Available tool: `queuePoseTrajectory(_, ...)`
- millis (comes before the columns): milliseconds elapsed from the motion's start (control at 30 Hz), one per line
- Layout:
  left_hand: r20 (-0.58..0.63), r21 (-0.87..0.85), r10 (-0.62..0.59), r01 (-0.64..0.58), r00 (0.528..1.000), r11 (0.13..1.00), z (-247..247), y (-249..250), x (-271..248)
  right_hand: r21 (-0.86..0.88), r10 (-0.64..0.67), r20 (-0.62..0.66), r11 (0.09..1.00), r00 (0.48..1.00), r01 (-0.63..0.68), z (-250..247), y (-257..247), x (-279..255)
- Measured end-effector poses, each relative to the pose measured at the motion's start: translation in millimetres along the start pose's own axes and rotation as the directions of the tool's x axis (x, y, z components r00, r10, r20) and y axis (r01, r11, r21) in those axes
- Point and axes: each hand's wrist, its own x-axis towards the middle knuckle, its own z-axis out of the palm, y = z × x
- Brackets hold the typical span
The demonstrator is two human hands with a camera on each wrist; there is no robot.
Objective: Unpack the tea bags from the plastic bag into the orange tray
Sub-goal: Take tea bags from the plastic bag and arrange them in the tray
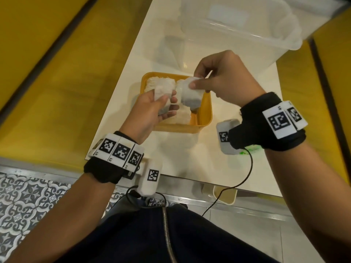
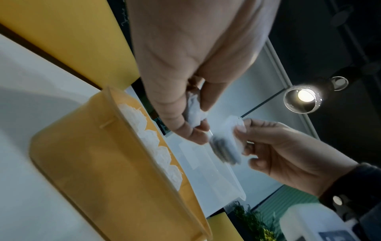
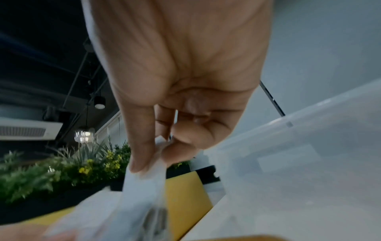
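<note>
The orange tray (image 1: pixel 206 111) stands mid-table with several white tea bags (image 1: pixel 182 114) lying inside. My left hand (image 1: pixel 167 99) hovers over the tray's near left part and grips a white tea bag (image 1: pixel 161 92) in curled fingers. My right hand (image 1: pixel 197 80) is above the tray's far right and pinches another tea bag (image 1: pixel 190 93) by its top between thumb and fingers; the two bags almost touch. The left wrist view shows the left hand (image 2: pixel 198 124), its tea bag (image 2: pixel 193 110) and the right hand's tea bag (image 2: pixel 226 143). In the right wrist view the right hand (image 3: pixel 156 156) pinches its bag (image 3: pixel 148 182).
A large clear plastic bin (image 1: pixel 247 31) stands at the table's far right. Left of it lies a blurred translucent shape (image 1: pixel 170 48) that may be the plastic bag. Yellow benches (image 1: pixel 57 73) flank the narrow white table (image 1: pixel 237 168). A black cable (image 1: pixel 247 171) hangs off the near edge.
</note>
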Motion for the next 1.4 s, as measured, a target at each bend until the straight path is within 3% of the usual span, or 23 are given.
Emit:
queuePoseTrajectory(300,-0.190,-0.018,0.080,-0.085,0.978,0.996,-25,5,-3,-0.333,0.110,0.094,0.940,0.989,-0.072,18,46,23)
queuePoseTrajectory(467,-0.197,-0.009,0.091,-0.094,0.976,0.996,-29,4,-6,-0.481,0.226,0.158,0.868,0.961,-0.125,41,59,33)
queuePoseTrajectory(700,-0.205,-0.028,0.081,-0.089,0.975,0.996,-30,-1,-9,-0.630,0.274,0.190,0.771,0.943,-0.097,49,53,38)
queuePoseTrajectory(933,-0.140,-0.171,-0.010,-0.014,0.990,0.985,-32,1,-5,-0.738,0.343,0.251,0.673,0.905,-0.050,52,45,44)
queuePoseTrajectory(1233,-0.009,-0.129,-0.087,0.085,0.996,0.988,-28,1,-9,-0.682,0.357,0.272,0.727,0.894,-0.083,42,41,48)
queuePoseTrajectory(1400,-0.028,-0.109,-0.100,0.096,0.995,0.989,-22,-1,-10,-0.526,0.262,0.251,0.845,0.932,-0.095,28,27,40)
